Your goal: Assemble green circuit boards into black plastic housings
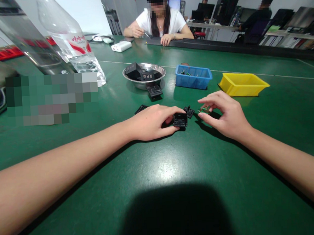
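Observation:
My left hand (153,123) grips a small black plastic case (180,120) between thumb and fingers, low over the green tabletop. The case's hollow side faces me. My right hand (224,115) is to the right, its thumb and fingertips curled around a small green circuit board (204,110); where each finger touches the board is hard to see. A small black plastic part (189,111) lies on the table between the hands. Behind my left hand, another flat black piece (141,109) is partly hidden.
A steel bowl (129,82) holds black cases, with one black case (154,91) in front of it. A blue bin (194,81) contains small parts, and a yellow bin (244,85) stands right of it. Bottles (75,48) are at left; a person (164,23) sits opposite.

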A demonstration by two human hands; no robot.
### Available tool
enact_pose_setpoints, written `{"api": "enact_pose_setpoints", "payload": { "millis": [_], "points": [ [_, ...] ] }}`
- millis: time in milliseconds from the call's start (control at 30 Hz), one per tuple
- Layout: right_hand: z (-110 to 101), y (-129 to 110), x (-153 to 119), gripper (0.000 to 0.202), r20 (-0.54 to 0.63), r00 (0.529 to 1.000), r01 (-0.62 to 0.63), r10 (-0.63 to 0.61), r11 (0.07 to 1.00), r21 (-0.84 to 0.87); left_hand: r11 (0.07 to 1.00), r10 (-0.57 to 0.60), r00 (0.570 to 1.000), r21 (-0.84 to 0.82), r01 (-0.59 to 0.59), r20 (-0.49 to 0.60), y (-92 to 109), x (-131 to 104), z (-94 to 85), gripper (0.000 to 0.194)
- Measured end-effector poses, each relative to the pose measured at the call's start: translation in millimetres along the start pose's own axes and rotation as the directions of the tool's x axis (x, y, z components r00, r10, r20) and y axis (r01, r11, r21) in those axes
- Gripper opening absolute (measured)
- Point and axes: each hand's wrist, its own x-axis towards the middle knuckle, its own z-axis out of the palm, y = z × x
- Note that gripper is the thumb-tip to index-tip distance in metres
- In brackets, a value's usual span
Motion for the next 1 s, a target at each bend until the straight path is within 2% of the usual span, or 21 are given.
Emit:
{"api": "enact_pose_setpoints", "payload": {
  "millis": [167,433,733,900,1000],
  "points": [
    [-1.5,-1.4,0.0,0.024,-0.004,1.0,0.006,-0.006,0.999,-0.045,1.0,0.003,1.0,-0.003,-0.003,0.0,0.1,0.2,0.6,0.042],
    [0.0,1.3,-0.1,0.021,0.063,0.998,-0.007,0.009,0.999,-0.037,1.0,0.0,1.0,-0.002,0.0,-0.005,-1.2,-0.1,1.3,0.042],
    [-1.4,-1.7,2.4,0.007,0.065,0.997,-0.034,0.036,0.999,-0.023,1.0,0.002,1.0,0.001,-0.002,-0.002,0.4,-0.1,0.1,0.042],
    [-1.3,-3.5,1.7,0.012,0.07,0.992,-0.104,0.103,0.994,0.015,1.0,-0.008,1.0,0.004,0.008,0.002,0.5,0.3,0.5,0.043],
    [-1.9,-4.5,1.3,0.014,0.065,0.993,-0.1,0.1,0.995,-0.002,1.0,-0.003,1.0,0.007,0.003,0.004,0.3,-0.4,0.2,0.042]
  ]
}}
